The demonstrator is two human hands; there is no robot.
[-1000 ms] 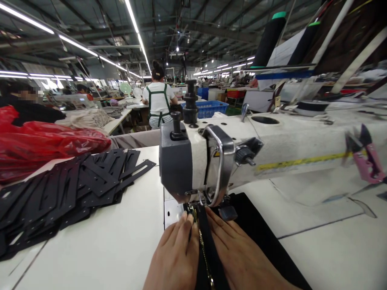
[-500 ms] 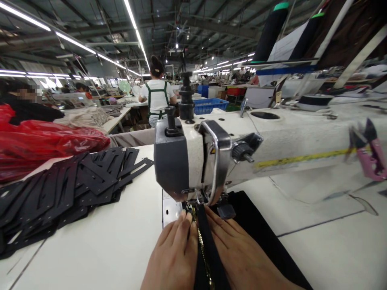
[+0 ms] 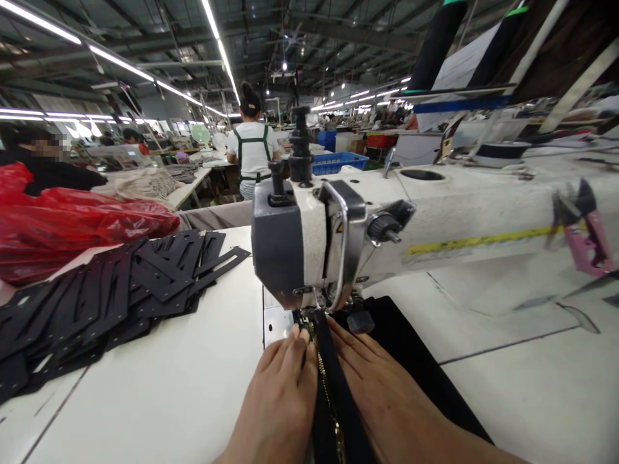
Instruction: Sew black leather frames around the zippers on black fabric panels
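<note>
Left hand (image 3: 278,399) and right hand (image 3: 391,393) lay flat, fingers extended and close together, just in front of the sewing machine (image 3: 314,251), the left along one side of a gold-toothed zipper (image 3: 323,377), the right on black fabric (image 3: 411,341) at the other. The zipper ran up beneath the sewing machine's head. Left of the machine lay heaped black cut pieces (image 3: 109,303); beyond it stood a co-worker (image 3: 254,151), back turned.

Head-height view, forward and down
</note>
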